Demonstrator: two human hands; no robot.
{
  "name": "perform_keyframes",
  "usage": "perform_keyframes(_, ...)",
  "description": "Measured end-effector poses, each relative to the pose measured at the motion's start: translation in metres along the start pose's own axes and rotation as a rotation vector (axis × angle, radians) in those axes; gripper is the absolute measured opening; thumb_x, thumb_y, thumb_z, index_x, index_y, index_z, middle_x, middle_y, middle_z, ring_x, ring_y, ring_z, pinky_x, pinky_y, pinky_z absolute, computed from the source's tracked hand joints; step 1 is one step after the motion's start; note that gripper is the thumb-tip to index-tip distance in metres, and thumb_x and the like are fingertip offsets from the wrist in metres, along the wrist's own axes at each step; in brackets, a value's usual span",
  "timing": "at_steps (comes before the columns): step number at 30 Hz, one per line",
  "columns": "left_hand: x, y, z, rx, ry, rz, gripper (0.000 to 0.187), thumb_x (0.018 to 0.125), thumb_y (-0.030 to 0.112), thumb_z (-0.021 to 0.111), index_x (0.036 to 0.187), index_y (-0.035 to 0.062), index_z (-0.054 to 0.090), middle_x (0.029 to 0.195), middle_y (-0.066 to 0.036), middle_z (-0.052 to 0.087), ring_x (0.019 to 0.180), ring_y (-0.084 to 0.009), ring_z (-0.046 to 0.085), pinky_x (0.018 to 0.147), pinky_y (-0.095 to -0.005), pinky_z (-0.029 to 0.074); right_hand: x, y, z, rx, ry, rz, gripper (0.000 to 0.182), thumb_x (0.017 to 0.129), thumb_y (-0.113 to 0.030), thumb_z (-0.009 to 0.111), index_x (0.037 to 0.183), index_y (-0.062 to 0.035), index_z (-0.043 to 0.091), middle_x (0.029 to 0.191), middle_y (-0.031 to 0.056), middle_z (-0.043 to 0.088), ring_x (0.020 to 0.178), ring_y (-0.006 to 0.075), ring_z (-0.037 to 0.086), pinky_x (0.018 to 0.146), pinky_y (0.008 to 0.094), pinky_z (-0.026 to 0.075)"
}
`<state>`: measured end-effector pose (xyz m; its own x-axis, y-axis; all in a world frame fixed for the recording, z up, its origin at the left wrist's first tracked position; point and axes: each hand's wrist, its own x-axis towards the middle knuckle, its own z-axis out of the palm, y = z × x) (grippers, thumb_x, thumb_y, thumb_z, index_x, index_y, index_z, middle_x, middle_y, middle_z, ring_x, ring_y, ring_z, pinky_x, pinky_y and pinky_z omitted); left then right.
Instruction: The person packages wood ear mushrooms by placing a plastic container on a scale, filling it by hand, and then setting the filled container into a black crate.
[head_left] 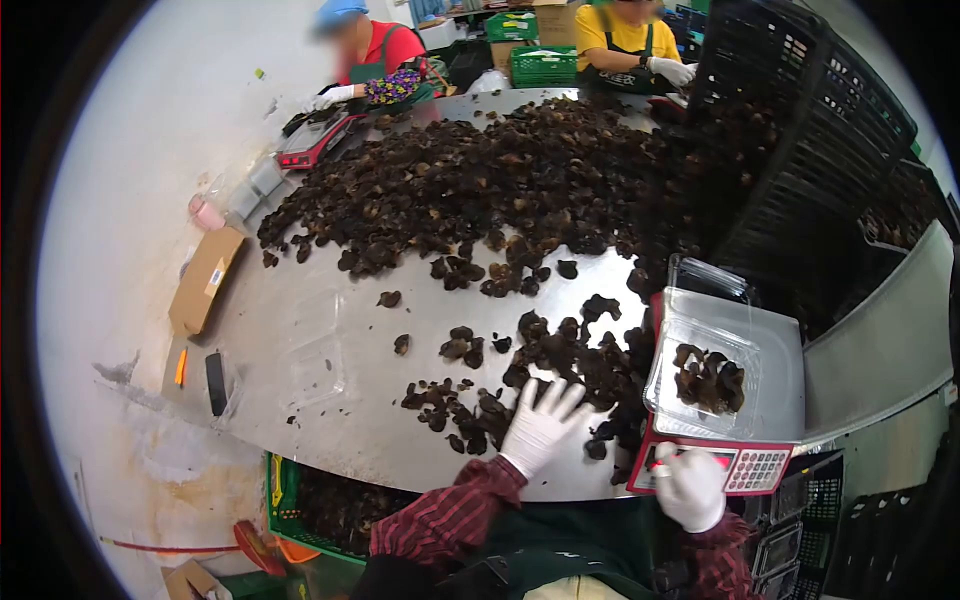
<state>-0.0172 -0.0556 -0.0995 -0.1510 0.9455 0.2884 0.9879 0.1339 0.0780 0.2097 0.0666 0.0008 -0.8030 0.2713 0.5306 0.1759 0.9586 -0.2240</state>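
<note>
My left hand [545, 428], in a white glove, is open with fingers spread over the metal table, at the edge of a loose cluster of dark wood ear mushrooms [545, 350]. My right hand [690, 487], gloved too, is closed at the front panel of a red-framed digital scale [762, 472]. Whatever its fingers may hold is hidden. A clear plastic tray [660, 385] rests on the scale's plate, with several mushroom pieces [710, 380] inside. Another clear container [712, 280] lies at the plate's far edge.
A large mushroom heap [470, 170] covers the table's far half. Black crates [800, 130] rise at right. A cardboard box [207, 280] and black object [215, 384] lie left. A green crate [285, 500] stands below the near edge. Two people [385, 60] [630, 45] work opposite.
</note>
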Motion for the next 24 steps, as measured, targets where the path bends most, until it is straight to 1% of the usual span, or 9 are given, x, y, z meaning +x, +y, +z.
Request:
perform_keyframes(3, -0.002, -0.045, 0.0, 0.051, 0.043, -0.111, 0.041, 0.078, 0.013, 0.056, 0.118, 0.0188, 0.061, 0.132, -0.007, 0.052, 0.125, -0.0299, 0.043, 0.106, -0.0551, 0.025, 0.002, -0.022, 0.018, 0.063, -0.168, -0.051, 0.022, 0.081, -0.019, 0.068, 0.091, -0.001, 0.06, 0.059, 0.0045, 0.043, 0.05, 0.0216, 0.049, 0.045, 0.0362, 0.041)
perform_keyframes(7, -0.011, -0.074, -0.018, 0.08, 0.129, -0.307, 0.035, 0.077, 0.017, 0.065, 0.112, 0.0178, 0.064, 0.132, -0.01, 0.051, 0.126, -0.0325, 0.041, 0.105, -0.0536, 0.025, -0.013, -0.037, 0.051, 0.132, -0.265, -0.056, 0.022, 0.087, -0.022, 0.061, 0.083, -0.0012, 0.055, 0.058, 0.0056, 0.047, 0.051, 0.0223, 0.052, 0.046, 0.0347, 0.044)
perform_keyframes(9, 0.003, -0.051, -0.031, 0.056, 0.125, -0.166, 0.035, 0.076, 0.025, 0.069, 0.109, 0.0166, 0.066, 0.13, -0.015, 0.052, 0.127, -0.0336, 0.04, 0.106, -0.0521, 0.025, -0.015, -0.043, 0.067, 0.193, -0.294, -0.087, 0.022, 0.088, -0.021, 0.061, 0.075, -0.0048, 0.053, 0.058, 0.0054, 0.047, 0.052, 0.022, 0.053, 0.048, 0.0339, 0.045)
perform_keyframes(11, 0.017, -0.007, -0.024, -0.231, 0.032, 0.025, 0.041, 0.075, 0.034, 0.068, 0.111, 0.0144, 0.065, 0.127, -0.014, 0.054, 0.125, -0.0334, 0.043, 0.105, -0.0528, 0.028, -0.021, -0.046, 0.086, 0.191, -0.303, -0.088, 0.024, 0.087, -0.021, 0.061, 0.071, -0.0073, 0.05, 0.058, 0.0048, 0.045, 0.052, 0.0212, 0.051, 0.048, 0.0336, 0.043)
perform_keyframes(14, 0.048, 0.042, -0.001, -0.255, -0.006, 0.227, 0.05, 0.075, 0.038, 0.068, 0.117, 0.0122, 0.061, 0.134, -0.014, 0.048, 0.131, -0.0351, 0.037, 0.106, -0.0635, 0.022, -0.024, -0.05, 0.103, 0.222, -0.205, -0.094, 0.021, 0.083, -0.018, 0.064, 0.07, -0.0075, 0.052, 0.06, 0.0071, 0.048, 0.052, 0.024, 0.052, 0.046, 0.0369, 0.043)
perform_keyframes(17, 0.083, 0.034, 0.009, -0.15, 0.008, 0.059, 0.043, 0.077, 0.036, 0.066, 0.114, 0.0137, 0.061, 0.135, -0.012, 0.047, 0.132, -0.0358, 0.034, 0.106, -0.0638, 0.02, -0.025, -0.05, 0.111, 0.124, -0.199, -0.13, 0.018, 0.085, -0.017, 0.061, 0.073, -0.0083, 0.051, 0.061, 0.0056, 0.045, 0.054, 0.0211, 0.049, 0.048, 0.0349, 0.04)
perform_keyframes(19, 0.097, 0.015, 0.019, -0.061, 0.011, -0.075, 0.035, 0.078, 0.034, 0.065, 0.107, 0.0153, 0.062, 0.129, -0.01, 0.05, 0.126, -0.0346, 0.039, 0.101, -0.0613, 0.027, -0.026, -0.05, 0.121, 0.153, -0.204, -0.052, 0.015, 0.083, -0.015, 0.06, 0.073, -0.0079, 0.051, 0.062, 0.0065, 0.045, 0.055, 0.0224, 0.05, 0.049, 0.036, 0.04)
perform_keyframes(21, 0.1, -0.01, 0.015, -0.058, -0.058, -0.174, 0.024, 0.078, 0.027, 0.066, 0.1, 0.0166, 0.063, 0.117, -0.007, 0.055, 0.11, -0.0274, 0.05, 0.089, -0.05, 0.039, -0.023, -0.048, 0.128, 0.178, -0.175, -0.034, 0.015, 0.083, -0.015, 0.06, 0.074, -0.0078, 0.051, 0.062, 0.0071, 0.046, 0.056, 0.0232, 0.05, 0.05, 0.0366, 0.041)
perform_keyframes(24, 0.072, -0.052, 0.007, -0.139, -0.011, -0.256, 0.012, 0.078, 0.018, 0.065, 0.09, 0.0145, 0.066, 0.106, -0.006, 0.061, 0.099, -0.025, 0.056, 0.083, -0.0421, 0.043, -0.013, -0.052, 0.127, 0.134, -0.155, 0.022, 0.017, 0.084, -0.016, 0.061, 0.072, -0.0086, 0.052, 0.061, 0.0072, 0.045, 0.055, 0.0238, 0.051, 0.049, 0.038, 0.042)
